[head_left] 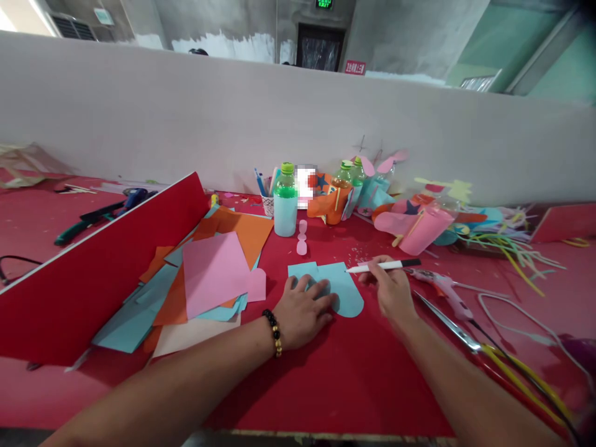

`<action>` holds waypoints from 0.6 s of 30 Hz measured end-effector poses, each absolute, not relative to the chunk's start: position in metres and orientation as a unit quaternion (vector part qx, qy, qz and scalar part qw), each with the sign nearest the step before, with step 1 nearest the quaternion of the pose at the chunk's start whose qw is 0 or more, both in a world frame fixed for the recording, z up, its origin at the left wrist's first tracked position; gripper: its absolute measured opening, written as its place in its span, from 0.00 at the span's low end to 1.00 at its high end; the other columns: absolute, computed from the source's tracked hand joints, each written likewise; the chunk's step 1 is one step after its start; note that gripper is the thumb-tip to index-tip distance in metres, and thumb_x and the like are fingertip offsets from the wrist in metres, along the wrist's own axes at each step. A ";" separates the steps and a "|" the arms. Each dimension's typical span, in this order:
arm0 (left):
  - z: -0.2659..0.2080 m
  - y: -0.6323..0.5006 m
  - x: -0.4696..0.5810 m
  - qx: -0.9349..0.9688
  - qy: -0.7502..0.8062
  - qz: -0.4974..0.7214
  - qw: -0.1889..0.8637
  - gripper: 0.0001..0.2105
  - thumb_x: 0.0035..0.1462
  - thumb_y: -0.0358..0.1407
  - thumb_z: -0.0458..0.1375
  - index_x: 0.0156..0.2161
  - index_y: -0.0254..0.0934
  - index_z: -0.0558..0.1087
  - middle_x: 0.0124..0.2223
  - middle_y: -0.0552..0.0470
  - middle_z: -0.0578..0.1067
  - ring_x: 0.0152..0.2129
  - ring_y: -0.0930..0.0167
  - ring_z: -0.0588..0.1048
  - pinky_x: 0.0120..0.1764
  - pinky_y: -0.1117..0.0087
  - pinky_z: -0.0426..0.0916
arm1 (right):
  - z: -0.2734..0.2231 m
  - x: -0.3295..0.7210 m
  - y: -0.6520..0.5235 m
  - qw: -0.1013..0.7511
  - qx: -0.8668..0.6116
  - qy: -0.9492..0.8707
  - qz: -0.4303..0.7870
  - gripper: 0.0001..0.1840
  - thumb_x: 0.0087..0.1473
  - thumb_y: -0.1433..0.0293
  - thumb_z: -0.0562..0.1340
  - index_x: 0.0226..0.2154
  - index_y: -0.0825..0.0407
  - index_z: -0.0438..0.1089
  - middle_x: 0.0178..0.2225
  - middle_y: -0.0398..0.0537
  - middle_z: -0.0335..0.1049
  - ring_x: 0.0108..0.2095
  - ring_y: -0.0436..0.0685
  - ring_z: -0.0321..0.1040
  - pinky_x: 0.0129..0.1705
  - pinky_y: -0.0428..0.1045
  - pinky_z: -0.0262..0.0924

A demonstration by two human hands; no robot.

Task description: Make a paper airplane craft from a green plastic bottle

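Observation:
My left hand (pixel 305 307) lies flat with its fingers spread, pressing a piece of light blue paper (pixel 347 298) onto the red tabletop. The paper has a rounded lower edge on its right side, and my palm covers part of its left side. In my right hand (pixel 388 288) is a white marker with a black end (pixel 388 266), held like a pen. Its tip meets or hovers just over the paper's upper right edge; I cannot tell which. Beyond the paper lies a small pink paper cutout (pixel 302 238). A bottle wrapped in light blue (pixel 285 208) stands behind that.
Pink, orange and blue paper sheets (pixel 216 273) are heaped at left against a tilted red board (pixel 107 267). On the right lie a pink glue gun (pixel 444 288) with its cord and large scissors (pixel 470 338). Decorated bottles, one wrapped in pink (pixel 426 230), line the back.

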State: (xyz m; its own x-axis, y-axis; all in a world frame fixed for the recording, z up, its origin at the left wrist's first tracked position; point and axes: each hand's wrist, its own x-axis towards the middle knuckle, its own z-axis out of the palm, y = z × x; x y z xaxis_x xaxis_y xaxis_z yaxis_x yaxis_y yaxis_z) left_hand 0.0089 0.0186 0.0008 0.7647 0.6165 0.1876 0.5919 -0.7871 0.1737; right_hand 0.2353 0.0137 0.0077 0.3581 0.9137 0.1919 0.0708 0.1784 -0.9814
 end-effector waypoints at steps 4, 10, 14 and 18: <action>0.001 0.020 0.009 0.936 0.326 0.119 0.062 0.17 0.63 0.47 0.50 0.57 0.55 0.63 0.62 0.54 0.61 0.55 0.57 0.58 0.53 0.48 0.54 | -0.012 0.240 0.022 0.562 -0.538 -0.508 0.370 0.11 0.56 0.60 0.58 0.35 0.51 0.67 0.28 0.45 0.74 0.29 0.54 0.71 0.33 0.49 0.65; 0.001 0.022 0.010 0.935 0.329 0.111 0.076 0.18 0.63 0.49 0.50 0.57 0.57 0.62 0.62 0.54 0.60 0.55 0.57 0.57 0.54 0.47 0.54 | -0.014 0.243 0.021 0.455 -0.570 -0.608 0.312 0.10 0.56 0.61 0.59 0.31 0.50 0.67 0.26 0.43 0.69 0.28 0.53 0.66 0.29 0.47 0.60; 0.002 0.022 0.011 0.935 0.330 0.107 0.078 0.19 0.62 0.50 0.50 0.57 0.58 0.63 0.61 0.53 0.60 0.55 0.57 0.57 0.55 0.47 0.53 | -0.013 0.240 0.021 0.450 -0.575 -0.621 0.287 0.09 0.57 0.61 0.58 0.30 0.49 0.65 0.26 0.43 0.68 0.28 0.53 0.65 0.28 0.47 0.58; 0.003 0.022 0.011 0.934 0.331 0.108 0.079 0.17 0.62 0.49 0.51 0.56 0.59 0.64 0.61 0.52 0.60 0.54 0.56 0.58 0.54 0.46 0.53 | -0.013 0.237 0.022 0.432 -0.589 -0.625 0.275 0.09 0.57 0.62 0.58 0.30 0.49 0.65 0.26 0.42 0.68 0.26 0.52 0.64 0.26 0.47 0.56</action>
State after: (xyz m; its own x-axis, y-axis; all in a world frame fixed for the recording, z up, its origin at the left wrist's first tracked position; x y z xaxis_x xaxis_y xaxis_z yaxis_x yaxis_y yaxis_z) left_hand 0.0114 0.0215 0.0032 0.7578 0.6351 0.1493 0.6013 -0.7687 0.2181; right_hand 0.2370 0.0216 -0.0127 0.0674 0.9741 0.2160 0.4989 0.1546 -0.8528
